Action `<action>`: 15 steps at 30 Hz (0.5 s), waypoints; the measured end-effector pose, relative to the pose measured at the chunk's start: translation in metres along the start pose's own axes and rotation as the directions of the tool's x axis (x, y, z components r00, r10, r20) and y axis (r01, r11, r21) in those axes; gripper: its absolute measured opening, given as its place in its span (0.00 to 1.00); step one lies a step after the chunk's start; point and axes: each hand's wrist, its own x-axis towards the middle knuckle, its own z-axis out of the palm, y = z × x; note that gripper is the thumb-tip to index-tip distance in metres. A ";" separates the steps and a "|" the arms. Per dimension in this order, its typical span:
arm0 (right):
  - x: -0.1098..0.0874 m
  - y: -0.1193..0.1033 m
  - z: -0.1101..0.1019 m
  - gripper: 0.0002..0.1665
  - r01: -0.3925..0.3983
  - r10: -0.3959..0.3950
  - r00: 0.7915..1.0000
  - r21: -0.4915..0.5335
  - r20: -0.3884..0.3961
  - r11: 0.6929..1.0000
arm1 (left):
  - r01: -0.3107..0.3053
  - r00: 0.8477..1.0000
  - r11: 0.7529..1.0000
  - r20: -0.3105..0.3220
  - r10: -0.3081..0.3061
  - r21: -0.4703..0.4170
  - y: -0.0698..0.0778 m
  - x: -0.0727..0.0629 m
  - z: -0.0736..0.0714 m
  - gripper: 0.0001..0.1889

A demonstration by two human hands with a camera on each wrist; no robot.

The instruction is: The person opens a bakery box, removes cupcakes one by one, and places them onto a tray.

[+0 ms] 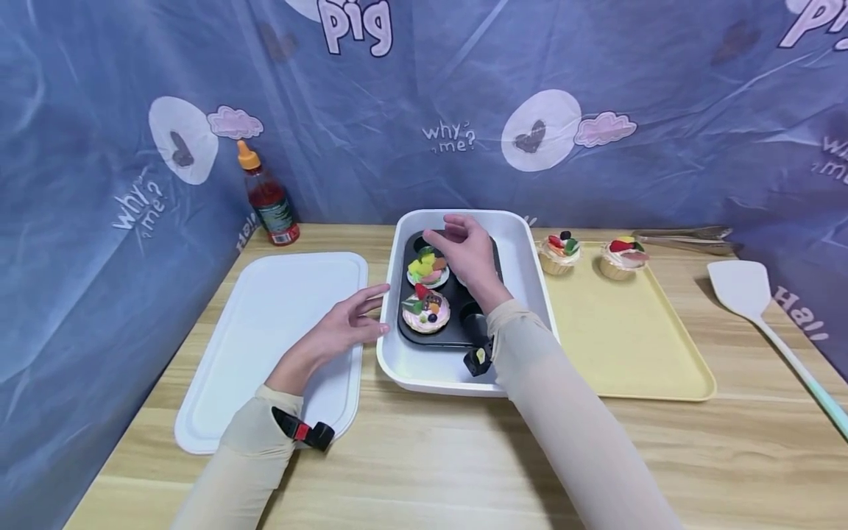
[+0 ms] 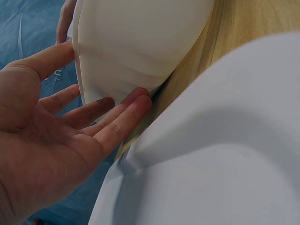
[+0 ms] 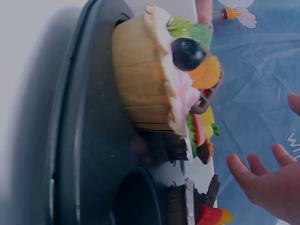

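Observation:
My left hand has its fingers spread at the left wall of a deep white tray; in the left wrist view, fingertips touch that wall. Inside the tray sits a dark muffin pan. A cupcake with pink cream and a blueberry fills its front left cup, and a cupcake with yellow fruit stands behind it. Over the pan's back part hovers my right hand, fingers loosely bent around nothing. Beneath it, a third cupcake in the pan is mostly hidden from the head view.
A white flat tray lies left. To the right, a yellow tray bears two fruit cupcakes. Metal tongs and a white spatula lie beyond it. A sauce bottle stands back left, before a blue cloth.

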 end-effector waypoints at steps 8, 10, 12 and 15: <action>-0.004 0.001 0.002 0.38 -0.035 0.037 0.999 -0.068 0.032 0.997 | -0.001 1.000 1.000 -0.001 0.001 0.009 -0.001 0.000 0.000 0.40; -0.004 0.001 0.003 0.39 -0.044 0.048 0.998 -0.084 0.043 0.995 | -0.008 1.000 1.000 0.004 0.008 0.003 -0.001 0.000 0.000 0.39; -0.005 0.002 0.003 0.39 -0.050 0.055 0.997 -0.095 0.053 0.994 | -0.010 1.000 1.000 0.006 0.010 0.004 -0.001 0.000 -0.001 0.39; -0.004 0.004 0.004 0.40 -0.052 0.058 0.996 -0.095 0.065 0.994 | -0.004 1.000 1.000 0.001 0.004 0.007 0.000 0.000 0.000 0.39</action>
